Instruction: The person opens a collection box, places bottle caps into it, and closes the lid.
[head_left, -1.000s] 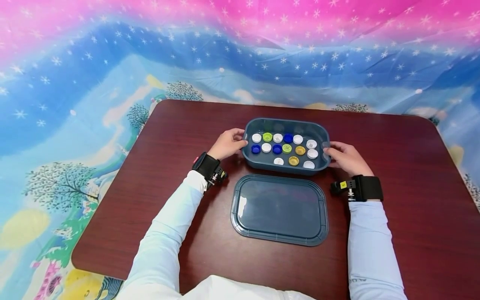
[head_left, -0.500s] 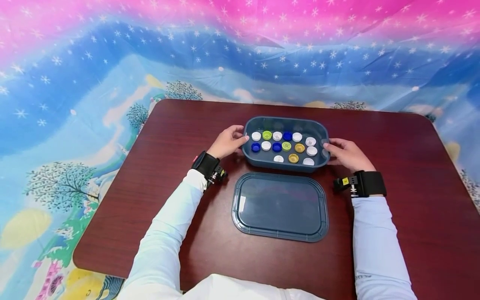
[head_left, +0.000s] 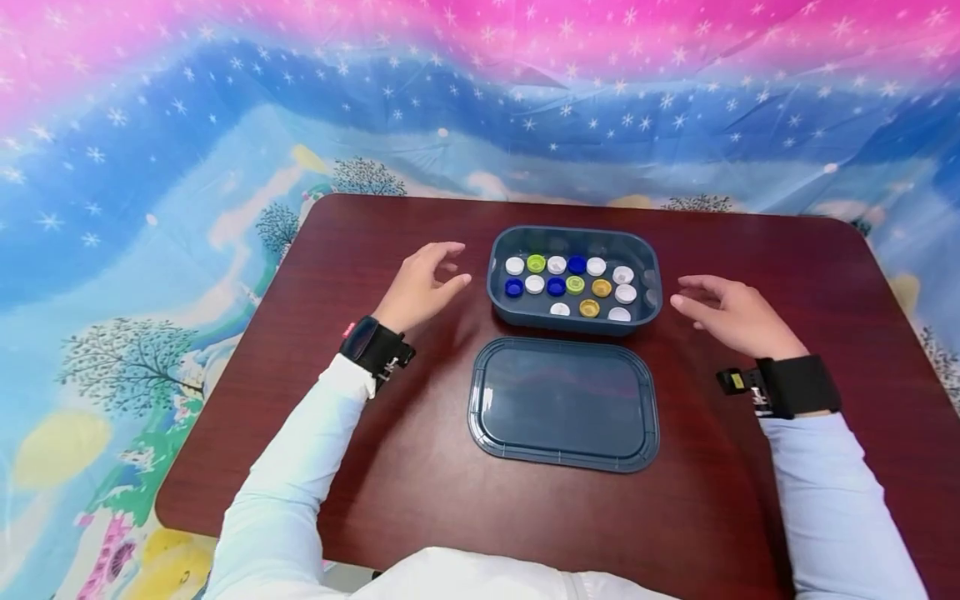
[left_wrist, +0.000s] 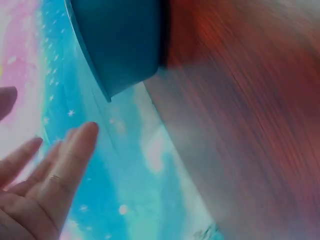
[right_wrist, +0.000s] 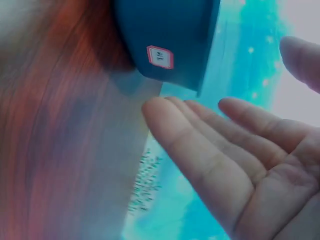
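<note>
A dark blue-grey plastic box [head_left: 573,323] stands on the table without a cover, with several bottle caps in white, blue, green and yellow lying on its floor, among them a yellow cap [head_left: 589,308]. My left hand [head_left: 420,287] is off the box's left end, fingers loosely extended and holding nothing. To the right of the box, my right hand [head_left: 738,317] is also apart from it, its fingers relaxed. The right wrist view shows a small red-bordered label [right_wrist: 160,57] on the box's end wall. A matching lid [head_left: 564,404] lies flat in front of the box.
The dark red-brown table [head_left: 247,400] has rounded corners. Behind it hangs a patterned cloth [head_left: 480,100] in pink and blue with snowflakes and trees. Both wrists carry black straps with small cameras.
Both hands have let go of the box ends and drawn outward, the left hand to the left and the right hand to the right. The box stays behind the lid.
</note>
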